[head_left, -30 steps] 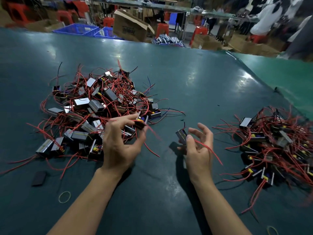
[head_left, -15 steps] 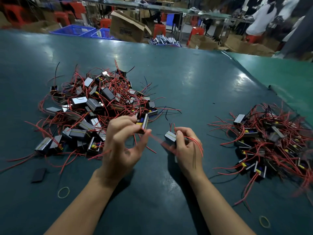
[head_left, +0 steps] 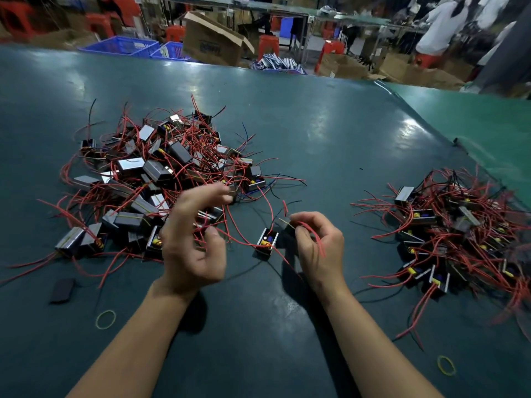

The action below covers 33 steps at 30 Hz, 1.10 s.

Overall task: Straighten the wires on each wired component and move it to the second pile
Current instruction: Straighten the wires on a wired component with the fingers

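Note:
A big tangled pile of wired components (head_left: 161, 179), small metal-cased blocks with red wires, lies at the left. The second pile (head_left: 448, 234) lies at the right. My right hand (head_left: 319, 248) pinches a dark component (head_left: 287, 227) between thumb and fingers, and its red wire (head_left: 314, 238) arches over my knuckles. Another component (head_left: 267, 241), showing blue and yellow parts, sits on the table between my hands with a red wire trailing left. My left hand (head_left: 195, 242) hovers blurred at the big pile's near edge, fingers loosely curled and spread, thumb and index apart, nothing held.
The green table (head_left: 316, 145) carries a black flat piece (head_left: 62, 290) and a yellow rubber band (head_left: 105, 319) at the near left, and another band (head_left: 446, 365) at the near right. Cardboard boxes, blue crates and people stand beyond the far edge.
My left hand let go of the blue-and-yellow component, which now lies between my hands. The right hand kept its dark component and turned slightly.

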Tool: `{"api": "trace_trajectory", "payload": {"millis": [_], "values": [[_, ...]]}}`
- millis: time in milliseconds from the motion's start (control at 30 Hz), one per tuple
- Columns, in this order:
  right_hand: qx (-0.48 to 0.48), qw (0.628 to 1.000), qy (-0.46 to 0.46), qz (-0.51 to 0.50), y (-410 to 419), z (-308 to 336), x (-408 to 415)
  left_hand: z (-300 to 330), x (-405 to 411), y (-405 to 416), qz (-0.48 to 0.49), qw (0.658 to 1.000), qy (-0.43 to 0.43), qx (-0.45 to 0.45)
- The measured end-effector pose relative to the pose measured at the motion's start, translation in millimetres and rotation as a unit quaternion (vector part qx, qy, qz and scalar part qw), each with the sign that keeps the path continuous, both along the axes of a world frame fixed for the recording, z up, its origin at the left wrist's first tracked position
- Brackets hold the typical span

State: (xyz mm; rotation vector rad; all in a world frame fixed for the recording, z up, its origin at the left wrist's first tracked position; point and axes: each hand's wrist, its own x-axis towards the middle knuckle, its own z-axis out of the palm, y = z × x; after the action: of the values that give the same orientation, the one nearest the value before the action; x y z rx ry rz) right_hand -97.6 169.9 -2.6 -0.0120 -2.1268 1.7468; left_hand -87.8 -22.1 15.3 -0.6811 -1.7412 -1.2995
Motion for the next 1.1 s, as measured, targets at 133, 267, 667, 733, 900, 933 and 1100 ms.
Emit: {"api": "trace_trajectory", "payload": {"millis": [133, 267, 667, 733, 900, 933, 1100], "values": [[-0.011, 1.0, -0.011, 0.026, 2.3, -1.6, -2.2, 0.8, -2.7, -2.6, -0.073, 0.971, -0.162, 0.157], [-0.003, 0.998, -0.012, 0.065, 3.4, -0.1, 0.8, 11.4, -10.0, -9.6, -0.408, 0.734, -0.459, 0.291], [-0.122, 0.973, -0.082, 0.179, 0.0, -0.2, 5.7, -17.3, -9.1, 24.4, 0.016, 0.937, -0.333, -0.105], [-0.147, 0.966, -0.085, 0.193, 1.2, 1.9, 6.5, -17.6, -10.0, 23.8, -0.016, 0.932, -0.353, -0.077], [-0.112, 0.978, -0.072, 0.159, 7.9, 4.5, 3.5, -11.2, -10.2, 20.6, -0.052, 0.924, -0.38, 0.015], [-0.124, 0.978, -0.073, 0.152, 8.0, 5.0, 2.6, -9.2, -9.8, 20.2, -0.067, 0.921, -0.381, 0.033], [-0.091, 0.98, -0.084, 0.154, 11.6, 7.0, -0.4, -5.6, -9.7, 21.3, -0.108, 0.917, -0.373, 0.09]]}}
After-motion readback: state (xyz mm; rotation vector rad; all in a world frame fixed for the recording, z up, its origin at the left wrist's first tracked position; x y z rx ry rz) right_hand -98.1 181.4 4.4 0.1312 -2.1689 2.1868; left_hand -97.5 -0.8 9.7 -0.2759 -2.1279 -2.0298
